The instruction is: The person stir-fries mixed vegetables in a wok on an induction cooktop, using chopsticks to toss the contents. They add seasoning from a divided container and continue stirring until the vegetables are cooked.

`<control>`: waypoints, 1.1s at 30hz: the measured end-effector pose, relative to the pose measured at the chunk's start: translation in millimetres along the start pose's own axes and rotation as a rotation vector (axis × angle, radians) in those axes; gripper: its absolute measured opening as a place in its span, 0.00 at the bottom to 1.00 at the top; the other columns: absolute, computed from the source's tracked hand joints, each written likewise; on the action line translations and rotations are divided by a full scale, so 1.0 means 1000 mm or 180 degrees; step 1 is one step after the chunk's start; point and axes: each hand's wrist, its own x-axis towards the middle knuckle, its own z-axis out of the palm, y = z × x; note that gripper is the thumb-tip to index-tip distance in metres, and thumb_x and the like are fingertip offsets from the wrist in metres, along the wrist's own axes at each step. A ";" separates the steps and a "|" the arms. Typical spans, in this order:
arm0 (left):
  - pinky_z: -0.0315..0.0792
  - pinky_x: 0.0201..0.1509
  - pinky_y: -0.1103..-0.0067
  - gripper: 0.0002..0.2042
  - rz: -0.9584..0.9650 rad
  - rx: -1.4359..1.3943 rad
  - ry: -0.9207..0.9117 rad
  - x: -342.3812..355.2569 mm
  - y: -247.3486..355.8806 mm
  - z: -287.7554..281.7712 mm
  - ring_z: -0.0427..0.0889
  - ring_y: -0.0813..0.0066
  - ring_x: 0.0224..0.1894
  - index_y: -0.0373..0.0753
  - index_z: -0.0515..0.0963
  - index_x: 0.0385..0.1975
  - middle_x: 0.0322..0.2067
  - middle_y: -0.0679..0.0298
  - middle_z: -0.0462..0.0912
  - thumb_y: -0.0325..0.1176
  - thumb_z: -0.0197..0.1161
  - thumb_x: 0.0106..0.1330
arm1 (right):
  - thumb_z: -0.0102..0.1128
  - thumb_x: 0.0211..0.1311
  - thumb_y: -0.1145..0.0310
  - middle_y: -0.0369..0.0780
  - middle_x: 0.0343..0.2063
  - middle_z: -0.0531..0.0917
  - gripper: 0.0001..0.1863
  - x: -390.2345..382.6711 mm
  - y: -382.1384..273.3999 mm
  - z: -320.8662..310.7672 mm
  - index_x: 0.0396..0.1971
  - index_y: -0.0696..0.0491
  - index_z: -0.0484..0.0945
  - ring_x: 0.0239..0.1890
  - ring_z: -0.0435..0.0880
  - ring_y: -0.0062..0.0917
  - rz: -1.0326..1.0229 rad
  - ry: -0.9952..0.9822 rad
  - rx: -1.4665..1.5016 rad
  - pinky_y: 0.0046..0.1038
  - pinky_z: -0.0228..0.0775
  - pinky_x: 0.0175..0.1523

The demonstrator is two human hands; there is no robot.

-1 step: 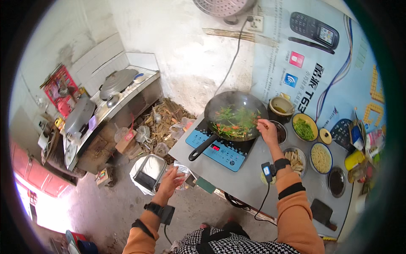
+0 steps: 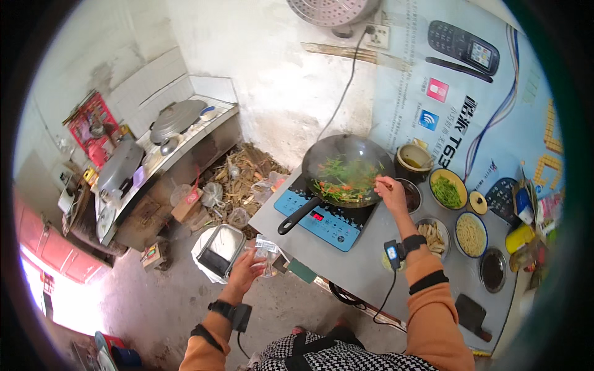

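Observation:
A black wok [image 2: 334, 148] with a long handle sits on a blue induction cooker [image 2: 335, 232], with green strips and orange pieces [image 2: 340, 188] steaming inside. My right hand [image 2: 391, 193] is at the wok's right rim, fingers pinched; what they hold is too small to make out. My left hand [image 2: 246, 267] hangs beyond the table's front edge, below the handle, fingers apart and empty. Right of the wok stand a brown pot [image 2: 414, 154], a dark-filled bowl [image 2: 409, 190], green vegetables [image 2: 445, 188], pale noodles [image 2: 470, 235] and a bowl of pale pieces [image 2: 432, 238].
The grey table [image 2: 365, 290] bears a cleaver [image 2: 470, 315], a dark plate [image 2: 493, 269] and bottles [image 2: 520, 238]. At left stands a tiled stove [image 2: 164, 154] beside a wood-scrap pile [image 2: 238, 173]. A metal container [image 2: 216, 253] stands below the table's left end.
The whole view has shifted slightly to the right. My hands show little visible movement relative to the wok and table.

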 end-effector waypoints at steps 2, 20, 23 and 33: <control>0.69 0.31 0.83 0.16 0.0011 -0.0014 0.0441 -0.031 -0.014 -0.035 0.75 0.77 0.29 0.45 0.67 0.46 0.33 0.62 0.77 0.44 0.53 0.60 | 0.52 0.54 0.72 0.37 0.24 0.79 0.10 -0.009 -0.008 0.011 0.34 0.60 0.75 0.26 0.76 0.17 -0.0030 -0.0385 0.0029 0.18 0.67 0.32; 0.71 0.27 0.84 0.10 0.1461 -0.2568 0.4490 -0.482 -0.273 -0.063 0.75 0.77 0.26 0.40 0.67 0.40 0.28 0.61 0.77 0.37 0.50 0.63 | 0.54 0.48 0.75 0.48 0.49 0.68 0.24 -0.028 -0.006 -0.007 0.49 0.56 0.66 0.50 0.66 0.37 -0.2080 -0.1626 -0.3312 0.35 0.59 0.53; 0.72 0.25 0.84 0.10 0.1700 -0.2850 0.5050 -0.549 -0.322 -0.043 0.76 0.77 0.25 0.40 0.67 0.40 0.28 0.61 0.77 0.36 0.49 0.63 | 0.60 0.50 0.62 0.50 0.54 0.62 0.29 -0.048 -0.034 0.008 0.53 0.54 0.63 0.50 0.68 0.37 -0.2037 -0.1510 -0.3916 0.40 0.58 0.53; 0.72 0.23 0.83 0.08 0.2686 -0.4178 0.6495 -0.760 -0.546 0.045 0.76 0.76 0.23 0.41 0.68 0.37 0.27 0.60 0.77 0.35 0.50 0.62 | 0.50 0.47 0.78 0.46 0.55 0.62 0.28 -0.352 -0.195 0.296 0.53 0.55 0.62 0.56 0.61 0.36 -0.2984 -0.2833 -0.0616 0.34 0.51 0.59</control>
